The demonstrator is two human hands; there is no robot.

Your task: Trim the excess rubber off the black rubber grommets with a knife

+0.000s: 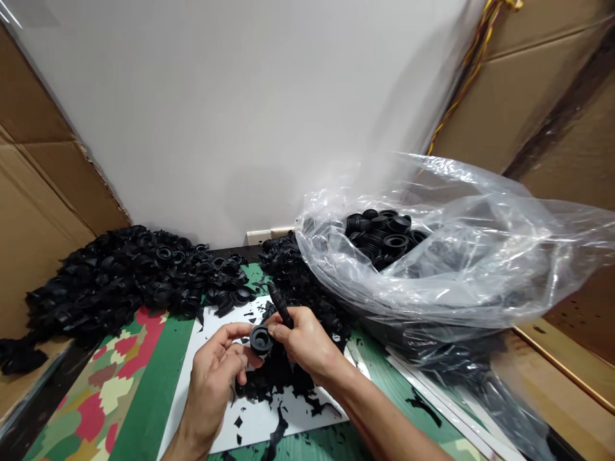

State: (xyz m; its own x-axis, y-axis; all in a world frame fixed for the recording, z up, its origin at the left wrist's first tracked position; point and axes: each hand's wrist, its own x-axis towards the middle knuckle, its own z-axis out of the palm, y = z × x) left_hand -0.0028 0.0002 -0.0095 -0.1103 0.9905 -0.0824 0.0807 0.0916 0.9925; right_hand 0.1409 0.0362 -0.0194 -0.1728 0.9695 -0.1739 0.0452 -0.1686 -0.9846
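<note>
My left hand [218, 365] pinches a round black rubber part [261, 339] by its edge, its ringed, hollow face turned toward me. Close against it on the right is my right hand [305, 339], closed around a black pen-like tool [280, 306] that points up and to the left. The thumb and fingertips of the right hand are at the part's rim; the tool's lower end is hidden by the hand. Under both hands lies a white sheet [185, 397] strewn with black rubber scraps [283, 381].
A heap of black rubber parts [110, 275] lies at the left, against cardboard [38, 173]. At the right stands a clear plastic bag [456, 288] holding many finished-looking ribbed black parts [384, 237]. More black scraps [298, 269] pile along the wall. A socket [259, 237] sits behind.
</note>
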